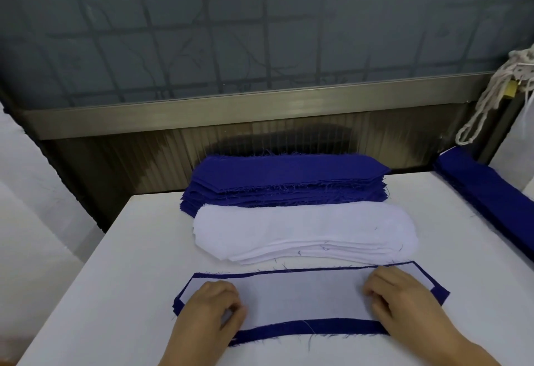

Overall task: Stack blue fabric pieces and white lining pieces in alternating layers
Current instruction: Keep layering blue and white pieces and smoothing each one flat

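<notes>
Head view: nearest the front edge of the worktop [121,264], both hands lie on the layered stack [303,296], whose top sheet is a white lining piece with the blue fabric piece under it showing as a dark border on all sides. The left hand [212,305] rests on the stack's left end with its fingers curled down onto the white sheet; whether they pinch it I cannot tell. The right hand [396,296] rests on the right end, fingers bent and tips pressing on the lining. The stack's front edge sits close to the worktop's front edge, with loose threads hanging from it.

Just behind, nearly touching the stack's rear edge, lies the pile of white lining pieces [303,232], rounded at the ends and fanned unevenly along its front. Behind that, at the rear edge of the worktop, sits the taller pile of blue fabric pieces [289,177], frayed along its edges, its front overlapped slightly by the white pile.

Bare white surface lies open to the left of all three piles, out to the left edge. To the right there is a narrower strip of room before another row of blue fabric [485,192] running along the right edge.

Beyond the rear edge stands a ribbed dark panel [130,157] under a metal sill [231,111], then a frosted window [231,27] with a grid behind it. White cord [491,96] hangs at the far right corner.
</notes>
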{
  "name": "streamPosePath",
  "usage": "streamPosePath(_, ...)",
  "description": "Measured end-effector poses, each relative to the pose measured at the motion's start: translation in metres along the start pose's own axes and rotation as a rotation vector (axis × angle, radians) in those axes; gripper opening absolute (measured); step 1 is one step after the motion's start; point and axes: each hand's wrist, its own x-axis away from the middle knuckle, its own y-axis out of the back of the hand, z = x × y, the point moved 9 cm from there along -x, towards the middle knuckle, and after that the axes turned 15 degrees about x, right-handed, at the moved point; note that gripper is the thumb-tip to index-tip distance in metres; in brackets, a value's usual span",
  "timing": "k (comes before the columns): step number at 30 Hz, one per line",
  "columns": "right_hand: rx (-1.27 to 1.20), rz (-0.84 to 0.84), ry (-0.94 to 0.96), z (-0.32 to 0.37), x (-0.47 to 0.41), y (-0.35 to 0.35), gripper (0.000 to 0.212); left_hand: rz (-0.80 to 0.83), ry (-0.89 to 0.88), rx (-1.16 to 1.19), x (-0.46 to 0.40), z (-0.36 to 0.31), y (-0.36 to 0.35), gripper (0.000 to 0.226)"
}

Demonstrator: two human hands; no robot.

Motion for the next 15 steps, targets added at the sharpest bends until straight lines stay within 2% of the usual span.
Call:
streamPosePath(3, 0.034, -0.047, -0.09, -0.017, -0.007, 0.005, 0.036, -0.146, 0.151, -0.012, -0.005, 0.019, 0.02, 0.03)
streamPosePath(7, 0.011, -0.187, -0.116, -0.023, -0.031, 0.015, 0.037, -0.238, 0.102, -0.075, -0.028, 0.007, 0.027, 0.018)
streamPosePath(10, -0.018, -0.194, -0.127, -0.021, -0.052, 0.011, 0.043, -0.313, 0.089, -0.138, -0.051, -0.004, 0.023, 0.031)
streamPosePath(15, -0.069, -0.05, -0.129, -0.017, -0.062, -0.015, 0.047, -0.213, 0.076, -0.122, -0.075, -0.002, -0.01, 0.043)
